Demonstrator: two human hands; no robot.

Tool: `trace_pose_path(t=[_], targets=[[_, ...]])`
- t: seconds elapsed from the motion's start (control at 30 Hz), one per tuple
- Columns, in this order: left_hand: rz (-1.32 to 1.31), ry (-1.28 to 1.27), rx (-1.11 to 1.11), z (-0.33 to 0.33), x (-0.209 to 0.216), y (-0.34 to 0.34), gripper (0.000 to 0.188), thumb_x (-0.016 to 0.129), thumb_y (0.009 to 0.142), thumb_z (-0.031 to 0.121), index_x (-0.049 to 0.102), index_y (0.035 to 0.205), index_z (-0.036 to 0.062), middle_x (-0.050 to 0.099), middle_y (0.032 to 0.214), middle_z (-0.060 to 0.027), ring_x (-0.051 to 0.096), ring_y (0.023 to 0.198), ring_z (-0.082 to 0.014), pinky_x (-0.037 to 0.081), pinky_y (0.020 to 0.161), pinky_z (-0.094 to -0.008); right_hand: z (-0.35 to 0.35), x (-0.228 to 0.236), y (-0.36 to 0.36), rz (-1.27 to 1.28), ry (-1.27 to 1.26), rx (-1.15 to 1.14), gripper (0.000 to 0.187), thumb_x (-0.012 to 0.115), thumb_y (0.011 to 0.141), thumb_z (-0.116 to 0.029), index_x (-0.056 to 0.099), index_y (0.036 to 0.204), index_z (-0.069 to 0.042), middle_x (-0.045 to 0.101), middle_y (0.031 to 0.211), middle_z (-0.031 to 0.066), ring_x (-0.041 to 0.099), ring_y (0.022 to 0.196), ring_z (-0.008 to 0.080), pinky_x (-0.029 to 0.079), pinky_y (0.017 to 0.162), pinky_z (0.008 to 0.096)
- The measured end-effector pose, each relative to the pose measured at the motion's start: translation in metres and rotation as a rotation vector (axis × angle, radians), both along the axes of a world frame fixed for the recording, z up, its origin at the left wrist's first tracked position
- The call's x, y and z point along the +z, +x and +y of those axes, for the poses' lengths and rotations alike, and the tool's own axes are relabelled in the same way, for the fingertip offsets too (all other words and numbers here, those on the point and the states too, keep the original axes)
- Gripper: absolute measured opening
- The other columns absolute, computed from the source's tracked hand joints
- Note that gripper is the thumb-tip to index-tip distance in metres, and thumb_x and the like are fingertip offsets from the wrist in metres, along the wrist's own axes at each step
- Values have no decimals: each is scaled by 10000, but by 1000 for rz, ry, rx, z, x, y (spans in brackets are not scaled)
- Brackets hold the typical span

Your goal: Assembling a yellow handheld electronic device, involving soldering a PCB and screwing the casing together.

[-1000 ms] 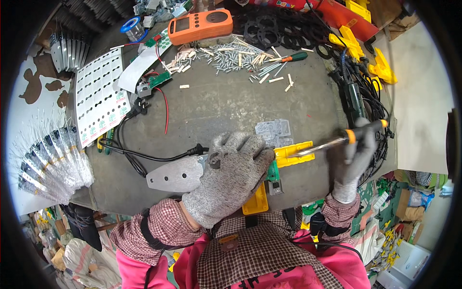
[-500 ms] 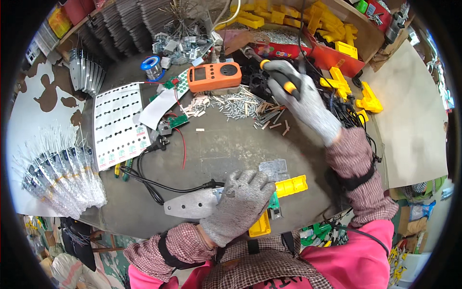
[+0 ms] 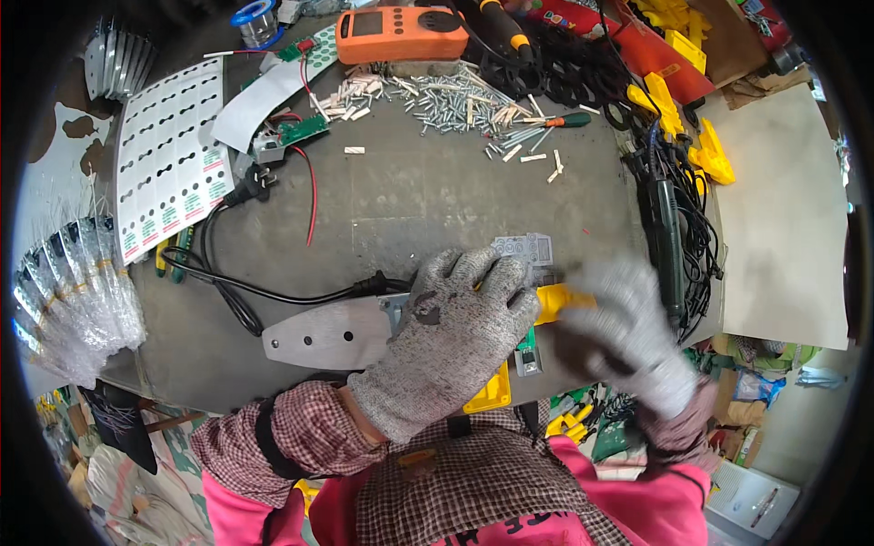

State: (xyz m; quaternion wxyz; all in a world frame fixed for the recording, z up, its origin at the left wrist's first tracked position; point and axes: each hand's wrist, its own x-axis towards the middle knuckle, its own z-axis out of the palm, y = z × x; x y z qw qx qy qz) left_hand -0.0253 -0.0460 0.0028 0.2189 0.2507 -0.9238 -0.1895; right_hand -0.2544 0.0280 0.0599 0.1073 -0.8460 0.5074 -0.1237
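My gloved left hand (image 3: pixel 455 332) is curled over one end of a pale metal plate (image 3: pixel 323 335) that tapers to the left and has holes in it. A black power cord (image 3: pixel 360 289) runs in beside the plate under the fingers. My gloved right hand (image 3: pixel 633 332) is smeared by motion, so its fingers cannot be read. It overlaps the right end of a yellow plastic housing part (image 3: pixel 560 302). A small green circuit board (image 3: pixel 526 350) and another yellow plastic part (image 3: pixel 490 391) lie below my left hand's fingers. Clear plastic pieces (image 3: pixel 523 250) rest just beyond them.
Farther back lie a heap of screws (image 3: pixel 455 105), an orange meter (image 3: pixel 401 35) and a screwdriver with a green handle (image 3: pixel 569 120). A black-and-yellow handled tool (image 3: pixel 505 32) lies beyond the heap. Black cables (image 3: pixel 696 218) line the right edge; a white label sheet (image 3: pixel 173 155) lies left.
My right hand has come back from the far right to the yellow housing part, leaving the black-and-yellow handled tool at the back. My left hand stays over the plate. The view has shifted.
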Motion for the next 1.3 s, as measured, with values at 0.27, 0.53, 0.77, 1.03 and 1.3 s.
trace_pose_path(t=[0.27, 0.53, 0.77, 1.03, 1.3], targets=[[-170, 367, -71, -15, 29, 38, 799, 802, 729, 356, 464, 1409, 107, 546, 1212, -130, 486, 1194, -358, 294, 1082, -526, 47, -63, 30, -212, -63, -69, 433, 750, 676, -148, 714, 1105, -196, 651, 1207, 68, 638, 1108, 286, 404, 1028, 546], [38, 312, -51, -13, 11, 36, 787, 704, 723, 192, 437, 1449, 48, 595, 1213, -154, 538, 1128, -342, 337, 1031, -545, 31, -47, 40, -311, 33, -28, 420, 753, 644, -148, 713, 1060, -192, 636, 1192, 36, 622, 1137, 244, 339, 1090, 586], [59, 306, -97, -12, 10, 48, 819, 698, 663, 248, 471, 1426, 53, 599, 1162, -139, 535, 1103, -348, 338, 1014, -558, 23, -40, 62, -144, 92, -25, 362, 738, 744, -155, 671, 1098, -201, 608, 1263, 8, 559, 1230, 223, 259, 1142, 603], [-204, 181, -173, -14, 17, 46, 788, 729, 757, 506, 516, 1385, 82, 605, 1159, -128, 515, 1196, -330, 268, 1131, -585, 14, -23, 76, -33, 271, 16, 306, 694, 794, -137, 657, 1098, -122, 588, 1152, 114, 530, 1240, 328, 298, 1155, 550], [-95, 119, -220, -17, 20, 44, 710, 694, 818, 490, 537, 1374, 76, 610, 1166, -111, 528, 1142, -307, 347, 1061, -545, 46, -41, -93, 333, -313, -982, 546, 723, 823, -92, 559, 1344, -77, 549, 1227, 194, 555, 1140, 362, 450, 1006, 437]])
